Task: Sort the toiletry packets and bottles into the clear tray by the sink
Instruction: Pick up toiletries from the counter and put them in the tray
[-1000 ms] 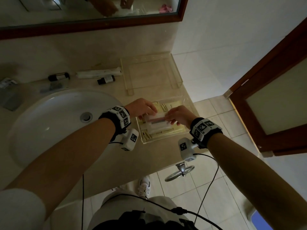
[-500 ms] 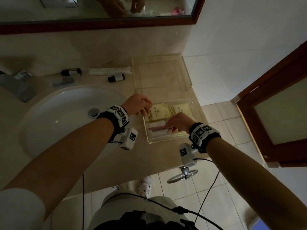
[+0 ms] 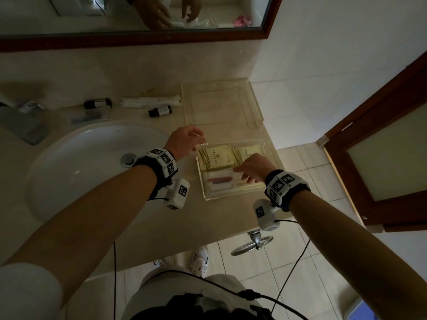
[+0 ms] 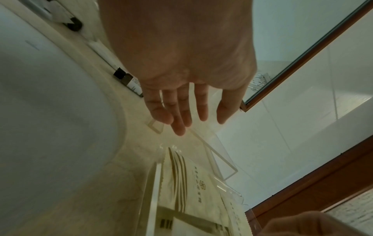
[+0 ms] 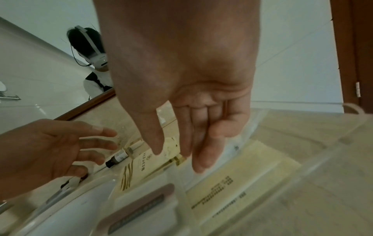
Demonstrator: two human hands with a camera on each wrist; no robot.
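Both hands hang loose-fingered and hold nothing, the left hand (image 3: 184, 140) at the clear tray (image 3: 269, 146) rim, the right hand (image 3: 253, 167) above its yellow packets (image 3: 217, 157). Behind, a dark bottle (image 3: 160, 111) and a white tube (image 3: 150, 102) lie between the sink (image 3: 76, 162) and the wall.

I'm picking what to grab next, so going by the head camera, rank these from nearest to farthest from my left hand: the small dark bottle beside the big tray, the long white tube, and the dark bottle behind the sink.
From the left hand:
1. Small dark bottle, just beyond the hand, beside the large clear tray.
2. Long white tube, behind that bottle, near the wall.
3. Dark bottle behind the sink, farthest left.
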